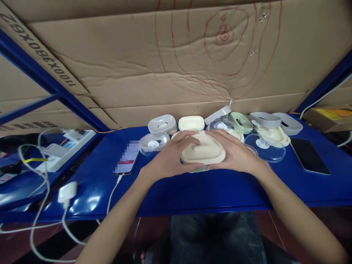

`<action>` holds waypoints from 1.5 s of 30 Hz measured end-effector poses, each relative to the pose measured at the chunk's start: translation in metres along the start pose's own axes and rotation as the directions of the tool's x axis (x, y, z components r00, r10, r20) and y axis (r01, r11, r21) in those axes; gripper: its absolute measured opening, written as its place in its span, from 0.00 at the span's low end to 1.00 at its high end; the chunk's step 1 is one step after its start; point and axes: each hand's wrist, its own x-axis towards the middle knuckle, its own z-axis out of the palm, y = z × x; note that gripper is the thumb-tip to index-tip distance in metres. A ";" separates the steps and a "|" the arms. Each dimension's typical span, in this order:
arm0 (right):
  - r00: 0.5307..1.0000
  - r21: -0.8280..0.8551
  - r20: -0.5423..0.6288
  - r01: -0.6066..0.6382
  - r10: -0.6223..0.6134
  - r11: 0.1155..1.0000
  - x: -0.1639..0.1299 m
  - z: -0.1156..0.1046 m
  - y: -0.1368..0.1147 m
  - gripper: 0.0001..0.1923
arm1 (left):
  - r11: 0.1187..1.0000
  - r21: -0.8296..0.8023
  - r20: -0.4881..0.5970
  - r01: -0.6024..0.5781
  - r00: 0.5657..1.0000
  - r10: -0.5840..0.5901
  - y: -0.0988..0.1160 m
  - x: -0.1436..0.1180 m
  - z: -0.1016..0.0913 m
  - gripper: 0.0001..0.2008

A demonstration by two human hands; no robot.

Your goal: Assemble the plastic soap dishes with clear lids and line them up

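Cream lid [205,149] is sitting at the middle of the blue desk [192,190], pressed on top of a container of which only a thin greenish edge is showing below it. Both hands are gripping this lid from opposite sides. The left hand [170,156] is closing around the lid's left end, with fingers curling over the top edge and the thumb lying along the near side. The right hand [236,154] is mirroring that grip on the right end, with fingers spreading over the top surface.

Behind the lid, a row of similar parts is lying along the rear of the desk, against the cardboard wall [176,66]. A grey lid [162,124] is resting on top of a clear dome-shaped cover [154,143] to the left. A second cream lid [191,123] is sitting just beside the grey one. A green lid [241,122] is leaning among the parts to the right, and a shallow clear cover [265,147] is lying near the right hand.

A phone with a lit screen [127,158] is lying left of the left hand, with a white cable [112,194] plugged into its near end. A dark phone [309,156] is lying face up well to the right. A white power strip [64,148] is resting at the far left.
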 end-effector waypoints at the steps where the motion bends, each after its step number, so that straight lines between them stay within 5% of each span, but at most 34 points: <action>1: 1.000 0.013 0.000 -0.002 0.002 1.000 -0.003 -0.001 0.003 0.51 | 1.000 -0.027 0.008 -0.011 1.000 0.011 -0.002 0.000 0.000 0.25; 6: 1.000 0.040 0.020 -0.001 0.000 0.999 -0.009 0.000 0.004 0.61 | 0.995 -0.097 -0.011 -0.014 1.000 0.013 -0.011 -0.007 0.005 0.27; 12: 0.999 0.044 0.006 -0.046 0.046 0.998 -0.009 0.002 0.000 0.53 | 0.995 -0.099 0.012 0.019 1.000 -0.018 -0.009 -0.007 0.017 0.30; 16: 0.996 -0.014 -0.059 -0.071 0.070 0.997 -0.012 -0.002 0.005 0.50 | 0.995 0.070 -0.061 0.064 0.996 -0.060 -0.027 -0.022 -0.003 0.41; 19: 0.988 -0.071 -0.136 -0.079 0.069 0.994 -0.011 -0.007 0.009 0.47 | 0.918 0.310 -0.177 0.248 0.964 -0.201 -0.062 -0.050 -0.025 0.43; 23: 0.979 -0.135 -0.184 -0.111 0.085 0.985 -0.010 -0.008 0.010 0.46 | 0.795 0.472 -0.062 0.380 0.914 -0.400 -0.105 -0.084 -0.037 0.51; 29: 0.977 -0.168 -0.205 -0.100 0.065 0.981 -0.010 -0.007 0.010 0.45 | 0.772 0.531 -0.092 0.350 0.929 -0.358 -0.107 -0.095 -0.047 0.44; 32: 0.965 -0.185 -0.245 -0.142 0.094 0.972 -0.010 -0.012 0.013 0.46 | 0.788 0.493 -0.189 0.369 0.929 -0.318 -0.095 -0.075 -0.060 0.43; 35: 0.942 -0.212 -0.317 -0.181 0.108 0.960 -0.010 -0.018 0.016 0.45 | 0.841 0.409 -0.213 0.355 0.933 -0.290 -0.088 -0.026 -0.059 0.43; 41: 0.861 -0.245 -0.497 -0.257 0.106 0.935 -0.014 -0.024 0.032 0.43 | 0.888 0.366 0.008 0.280 0.953 -0.303 -0.095 0.092 -0.009 0.37; 45: 0.817 -0.235 -0.560 -0.314 0.136 0.920 -0.018 -0.029 0.044 0.42 | 0.896 0.351 0.111 0.273 0.938 -0.329 -0.102 0.120 0.018 0.36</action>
